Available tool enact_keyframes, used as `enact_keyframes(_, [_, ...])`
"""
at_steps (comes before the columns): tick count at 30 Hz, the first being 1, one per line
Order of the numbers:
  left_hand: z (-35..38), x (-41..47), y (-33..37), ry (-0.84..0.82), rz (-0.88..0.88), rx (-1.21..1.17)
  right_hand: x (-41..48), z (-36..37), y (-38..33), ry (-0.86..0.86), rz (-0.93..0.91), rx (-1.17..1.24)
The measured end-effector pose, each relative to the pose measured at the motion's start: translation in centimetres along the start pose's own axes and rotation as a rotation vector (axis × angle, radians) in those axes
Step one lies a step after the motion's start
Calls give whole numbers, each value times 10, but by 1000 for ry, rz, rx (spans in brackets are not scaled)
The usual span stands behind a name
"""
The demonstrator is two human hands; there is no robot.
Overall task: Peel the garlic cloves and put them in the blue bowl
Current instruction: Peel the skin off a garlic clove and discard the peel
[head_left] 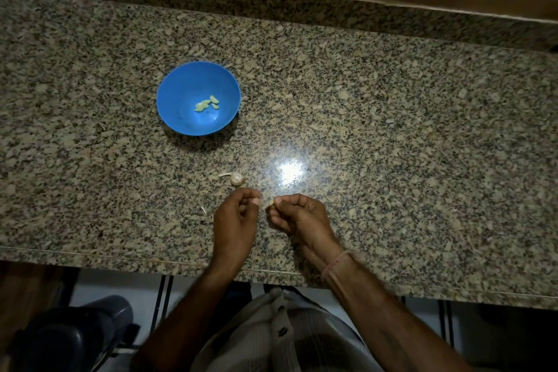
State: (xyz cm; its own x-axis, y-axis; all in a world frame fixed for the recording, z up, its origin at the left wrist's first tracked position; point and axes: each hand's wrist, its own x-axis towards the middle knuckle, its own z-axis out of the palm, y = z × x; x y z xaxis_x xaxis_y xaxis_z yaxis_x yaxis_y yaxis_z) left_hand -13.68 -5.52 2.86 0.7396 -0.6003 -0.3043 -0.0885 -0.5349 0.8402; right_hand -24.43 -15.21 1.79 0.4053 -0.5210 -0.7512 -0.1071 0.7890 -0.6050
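A blue bowl (181, 118) stands on the granite counter left of centre, with several pale peeled garlic cloves (206, 104) lying in its bottom. The rest of the garlic bulb (235, 178), white with a short stem, lies on the counter just beyond my hands. My right hand (297, 214) pinches a small garlic clove (270, 203) at its fingertips. My left hand (237, 217) is beside it, fingers curled, thumb and fingertips close together; whether it holds a bit of skin I cannot tell.
The speckled granite counter (392, 130) runs wide to both sides, with a raised back ledge (271, 0) and a front edge (90, 254) near my body. A scrap of garlic skin (203, 210) lies left of my left hand. A dark object (75, 332) sits on the floor below left.
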Motion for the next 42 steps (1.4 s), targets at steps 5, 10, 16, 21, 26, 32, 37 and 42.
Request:
enact_keyframes(5, [-1, -5, 4, -10, 74, -65, -5, 5, 3, -10, -110, -88])
enact_keyframes(10, [-2, 3, 2, -74, -189, -229, -7, 7, 5, 71, -444, -476])
enact_keyframes(16, [-7, 4, 9, -189, -571, -697, -12, 19, 3, 162, -584, -537])
enact_keyframes(21, [-13, 11, 11, -184, -689, -891, -13, 31, 10, 226, -587, -460])
enact_keyframes(26, [-19, 18, 3, -80, -617, -822, -24, 40, 16, 200, -686, -538])
enact_keyframes(32, [-31, 24, -11, -90, -395, -612, -17, 32, 33, 286, -748, -739])
enact_keyframes(37, [-32, 21, -21, -96, -126, -283, -26, 44, 29, 148, -592, -414])
enact_keyframes(42, [-32, 14, -19, -145, -37, -193, -21, 44, 33, 196, -405, -244])
